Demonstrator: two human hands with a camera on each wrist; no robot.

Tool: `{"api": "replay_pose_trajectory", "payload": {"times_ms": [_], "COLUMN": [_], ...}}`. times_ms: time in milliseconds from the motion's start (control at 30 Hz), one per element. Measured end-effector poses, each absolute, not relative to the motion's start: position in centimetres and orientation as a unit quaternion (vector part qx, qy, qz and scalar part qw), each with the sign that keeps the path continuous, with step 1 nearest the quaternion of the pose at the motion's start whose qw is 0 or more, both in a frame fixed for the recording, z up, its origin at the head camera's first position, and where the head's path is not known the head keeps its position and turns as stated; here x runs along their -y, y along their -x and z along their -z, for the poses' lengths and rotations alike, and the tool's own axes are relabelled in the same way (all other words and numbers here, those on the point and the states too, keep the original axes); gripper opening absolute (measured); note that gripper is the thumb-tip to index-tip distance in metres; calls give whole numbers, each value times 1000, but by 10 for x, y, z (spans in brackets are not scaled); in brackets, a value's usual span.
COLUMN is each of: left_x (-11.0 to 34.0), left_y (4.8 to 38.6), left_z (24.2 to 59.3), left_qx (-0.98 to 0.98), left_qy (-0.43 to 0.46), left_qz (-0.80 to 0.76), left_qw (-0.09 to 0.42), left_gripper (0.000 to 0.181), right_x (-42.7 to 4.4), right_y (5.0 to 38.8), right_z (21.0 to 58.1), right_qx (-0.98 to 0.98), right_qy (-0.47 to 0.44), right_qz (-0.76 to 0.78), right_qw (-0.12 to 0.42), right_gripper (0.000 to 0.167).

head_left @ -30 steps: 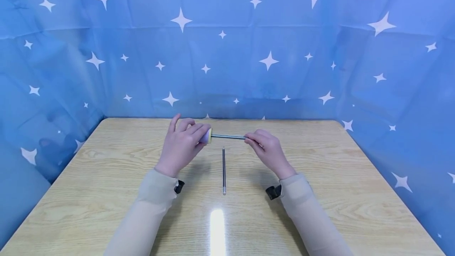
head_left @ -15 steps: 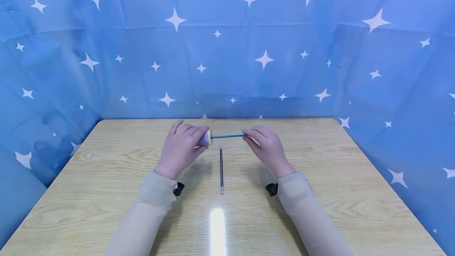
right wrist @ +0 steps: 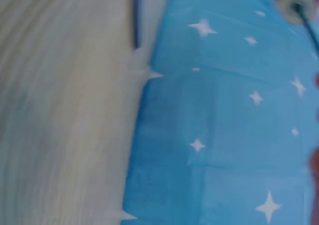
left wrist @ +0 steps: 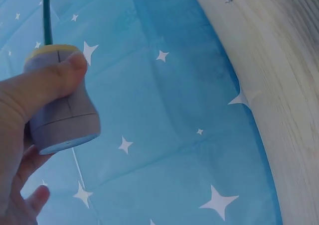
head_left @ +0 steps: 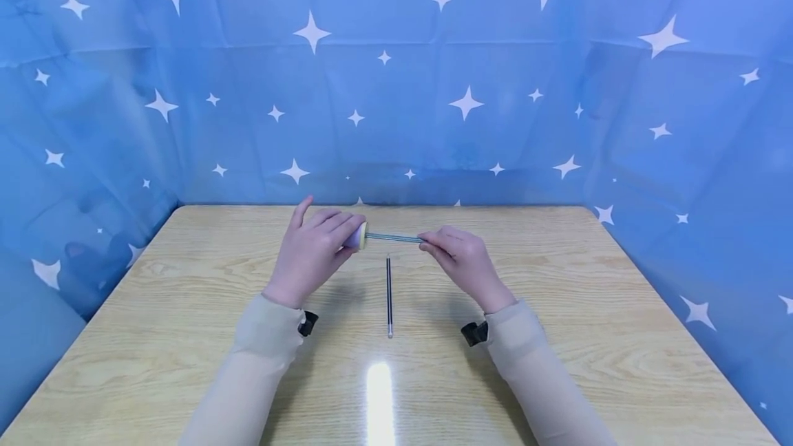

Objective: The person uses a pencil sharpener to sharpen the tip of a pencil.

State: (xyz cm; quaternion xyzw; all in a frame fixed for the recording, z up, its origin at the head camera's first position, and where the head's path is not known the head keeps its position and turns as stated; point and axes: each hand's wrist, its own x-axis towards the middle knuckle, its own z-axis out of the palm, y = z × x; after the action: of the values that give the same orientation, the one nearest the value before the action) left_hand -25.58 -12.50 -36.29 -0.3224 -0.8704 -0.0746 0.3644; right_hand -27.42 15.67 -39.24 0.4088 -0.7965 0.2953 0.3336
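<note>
My left hand (head_left: 312,250) grips a lavender-grey sharpener-like body (left wrist: 65,105) with a yellow rim, thumb and fingers round its sides, held above the table. A thin green pencil (head_left: 396,237) runs level from the body's rimmed end to my right hand (head_left: 464,260), which pinches its far end between thumb and fingers. How deep the pencil sits in the body is hidden. In the right wrist view, the rimmed end (right wrist: 297,5) shows the green pencil (right wrist: 308,26) at its middle, while my fingers show only at the right edge.
A dark blue pencil (head_left: 389,298) lies on the wooden table (head_left: 186,281), between and below the hands, its pale end toward me. A blue curtain (head_left: 396,129) with white stars stands behind the table and along both sides.
Both hands keep their holds on the body and the green pencil. The pencil's tilt shifts slightly between frames, and the whole head view sways a little.
</note>
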Motion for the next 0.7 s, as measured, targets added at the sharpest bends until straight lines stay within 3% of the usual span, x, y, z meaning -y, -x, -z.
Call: {"api": "replay_pose_trajectory", "payload": {"times_ms": [167, 267, 367, 533, 633, 700], "left_x": [117, 116, 118, 122, 125, 126], "left_y": [257, 256, 255, 253, 253, 253], "left_z": [367, 369, 368, 363, 360, 358], "left_qx": [856, 864, 882, 900, 897, 890], "left_qy": [333, 323, 306, 301, 312, 318], "left_qz": [51, 53, 76, 116, 119, 113], "left_qw": [392, 382, 350, 294, 291, 308], "left_gripper": [44, 45, 51, 56, 56, 55], "right_x": [-164, -164, -162, -161, -159, -157], "right_y": [270, 269, 270, 273, 274, 274], "right_z": [380, 377, 377, 381, 384, 386], "right_qx": [859, 864, 852, 775, 742, 738], "right_qy": [-273, -229, -281, -395, -415, -422], "right_qz": [-416, -442, -411, -278, -237, -234], "right_qw": [119, 74, 158, 407, 470, 472], "right_gripper": [18, 21, 20, 19, 17, 21]}}
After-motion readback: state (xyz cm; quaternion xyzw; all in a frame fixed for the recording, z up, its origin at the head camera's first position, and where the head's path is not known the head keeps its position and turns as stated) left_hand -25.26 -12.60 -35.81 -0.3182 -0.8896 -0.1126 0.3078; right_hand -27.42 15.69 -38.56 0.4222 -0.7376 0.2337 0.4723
